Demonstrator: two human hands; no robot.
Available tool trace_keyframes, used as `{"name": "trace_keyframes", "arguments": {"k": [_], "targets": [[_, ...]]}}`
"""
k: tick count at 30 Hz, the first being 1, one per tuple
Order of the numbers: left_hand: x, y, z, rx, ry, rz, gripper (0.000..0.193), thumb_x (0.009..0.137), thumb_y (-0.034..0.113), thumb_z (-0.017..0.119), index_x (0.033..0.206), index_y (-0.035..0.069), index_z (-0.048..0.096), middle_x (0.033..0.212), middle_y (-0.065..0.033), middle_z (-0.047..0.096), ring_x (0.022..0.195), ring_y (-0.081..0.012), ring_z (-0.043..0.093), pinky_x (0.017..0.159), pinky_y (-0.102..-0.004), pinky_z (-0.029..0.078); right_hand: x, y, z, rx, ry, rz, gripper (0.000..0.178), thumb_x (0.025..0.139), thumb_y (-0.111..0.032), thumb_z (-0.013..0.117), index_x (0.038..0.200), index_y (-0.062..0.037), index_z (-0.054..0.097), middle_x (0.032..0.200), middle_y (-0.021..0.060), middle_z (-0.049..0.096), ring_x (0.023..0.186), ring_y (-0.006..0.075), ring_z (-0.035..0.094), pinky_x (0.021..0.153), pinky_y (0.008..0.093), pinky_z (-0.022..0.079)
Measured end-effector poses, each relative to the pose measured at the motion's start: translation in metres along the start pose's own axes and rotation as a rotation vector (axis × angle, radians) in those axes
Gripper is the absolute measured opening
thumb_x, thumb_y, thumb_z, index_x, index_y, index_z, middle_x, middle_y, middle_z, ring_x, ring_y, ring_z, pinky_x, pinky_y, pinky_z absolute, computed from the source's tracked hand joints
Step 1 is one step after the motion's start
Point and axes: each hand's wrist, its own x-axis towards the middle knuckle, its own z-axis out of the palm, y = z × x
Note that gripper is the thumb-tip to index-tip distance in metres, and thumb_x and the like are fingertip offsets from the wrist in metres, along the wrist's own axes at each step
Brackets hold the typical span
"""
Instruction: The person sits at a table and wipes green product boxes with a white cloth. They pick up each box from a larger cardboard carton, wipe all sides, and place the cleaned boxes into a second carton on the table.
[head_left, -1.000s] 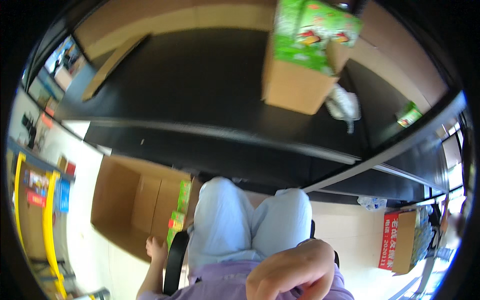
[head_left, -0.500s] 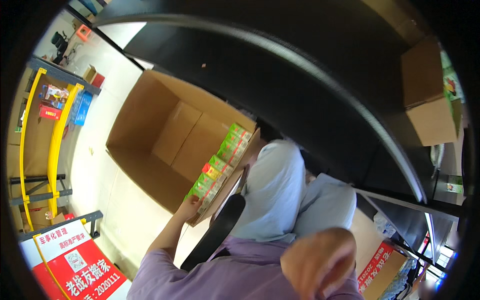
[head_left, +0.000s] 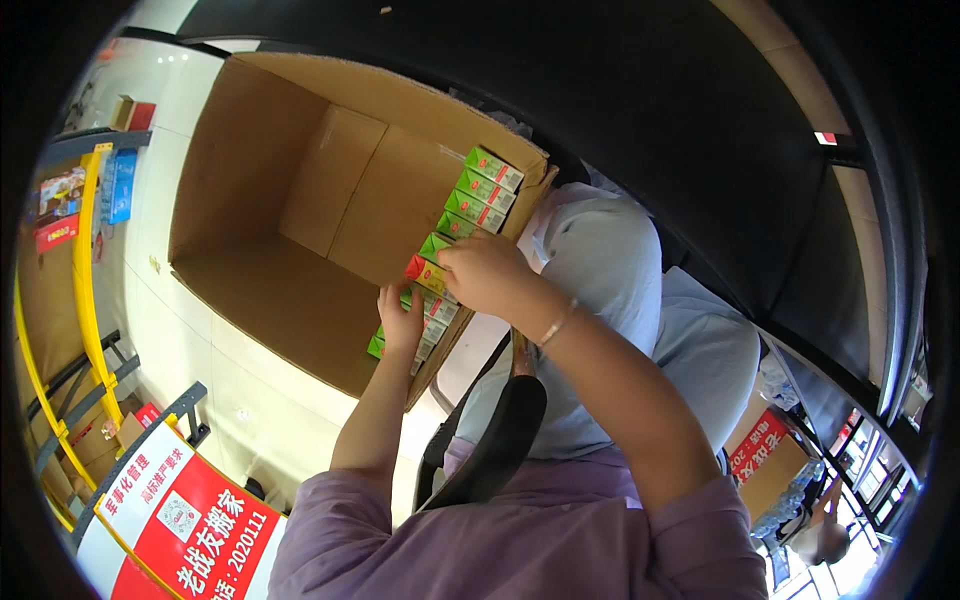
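Note:
A big brown cardboard box (head_left: 330, 262) stands open on my left. Along its near right wall runs a row of small green-and-white drink cartons (head_left: 490, 178), with one red-and-yellow carton (head_left: 428, 272) among them. My left hand (head_left: 402, 318) is inside the box edge, thumb and fingers bent around a green carton just below the red-and-yellow one. Over the row reaches my right hand (head_left: 487, 272), its fingers closed on a carton in the middle, beside the red-and-yellow one. The palm hides part of that carton.
A black table (head_left: 690, 130) spans the far side and the right. The chair's black armrest (head_left: 495, 440) lies between my body and the box. On the left are a yellow-and-grey rack (head_left: 88, 270) and a red-and-white sign (head_left: 190, 530).
My right hand has come from near my body across to the carton row. The left hand has shifted up along the row. My view has moved, and the box appears larger.

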Motion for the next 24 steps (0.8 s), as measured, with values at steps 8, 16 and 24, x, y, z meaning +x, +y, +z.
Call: {"name": "trace_keyframes", "arguments": {"k": [8, 16, 24], "targets": [[0.06, 0.015, 0.022, 0.257, -0.047, 0.049, 0.039, 0.073, 0.031, 0.065, 0.104, 0.009, 0.056, 0.1, -0.009, 0.056, 0.1, -0.0288, 0.048, 0.089, -0.0426, 0.033, 0.04, 0.022, 0.051, -0.449, -0.424, 0.185, 0.022, 0.077, -0.018, 0.053, 0.095, -0.0087, 0.062, 0.095, 0.0094, 0.063, 0.09, 0.0242, 0.06, 0.071, 0.0363, 0.049], [0.092, 0.008, 0.017, 0.129, -0.713, -0.228, 0.044, 0.075, 0.047, 0.059, 0.098, 0.011, 0.062, 0.081, -0.0056, 0.061, 0.1, -0.0217, 0.048, 0.087, -0.0434, 0.026, 0.057, 0.037, 0.065, -0.407, -0.65, 0.304, 0.028, 0.08, -0.019, 0.051, 0.103, -0.0033, 0.054, 0.093, 0.0135, 0.062, 0.088, 0.0274, 0.06, 0.072, 0.0372, 0.048], [0.098, 0.02, 0.022, 0.266, -0.57, -0.102, 0.048, 0.076, 0.053, 0.053, 0.072, 0.007, 0.063, 0.079, -0.009, 0.059, 0.098, -0.0238, 0.048, 0.089, -0.0537, 0.018, 0.055, 0.05, 0.078, -0.432, -0.53, 0.275, 0.042, 0.078, -0.03, 0.058, 0.106, -0.001, 0.045, 0.094, 0.0121, 0.061, 0.087, 0.0287, 0.059, 0.072, 0.0368, 0.048]]}}
